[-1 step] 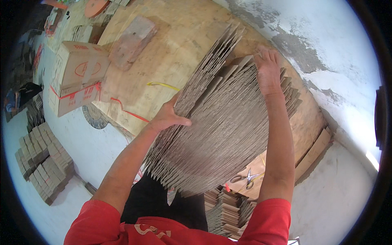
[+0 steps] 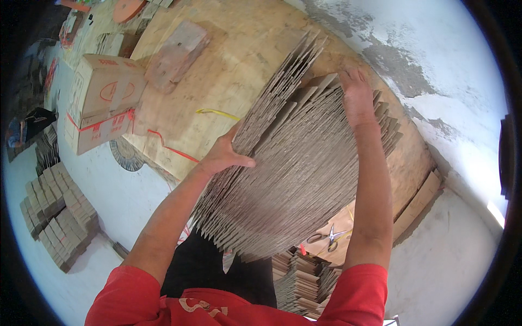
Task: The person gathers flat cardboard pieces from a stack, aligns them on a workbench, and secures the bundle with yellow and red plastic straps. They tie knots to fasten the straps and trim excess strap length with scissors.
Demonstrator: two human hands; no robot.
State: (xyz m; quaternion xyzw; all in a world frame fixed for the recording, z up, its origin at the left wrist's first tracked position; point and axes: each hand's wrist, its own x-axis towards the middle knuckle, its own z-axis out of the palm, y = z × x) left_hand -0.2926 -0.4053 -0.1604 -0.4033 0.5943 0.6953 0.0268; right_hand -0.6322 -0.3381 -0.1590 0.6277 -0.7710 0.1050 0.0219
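A whitewashed wall (image 2: 402,32), peeling to grey in patches, runs down the right of a pale wooden table (image 2: 239,32), its top stained and scuffed. Over the table's near side is a large pack of thin grey-brown cardboard sheets (image 2: 304,157), edges up and slanting, with a narrow bunch at the left fanned apart from the rest. The two hands are well apart. The left hand (image 2: 225,155) is clamped on the left side of the pack — thumb across the edges, fingers hidden by the sheets. The right hand (image 2: 356,95) rests at the far right end, fingers stretched forward; whether it grips cannot be told. Beyond the left hand lie a yellow strap (image 2: 217,112), a red strap (image 2: 171,148) and a printed carton (image 2: 103,98). Scissors (image 2: 331,236) lie near the right forearm, and bundled cardboard (image 2: 60,212) sits at the far left.
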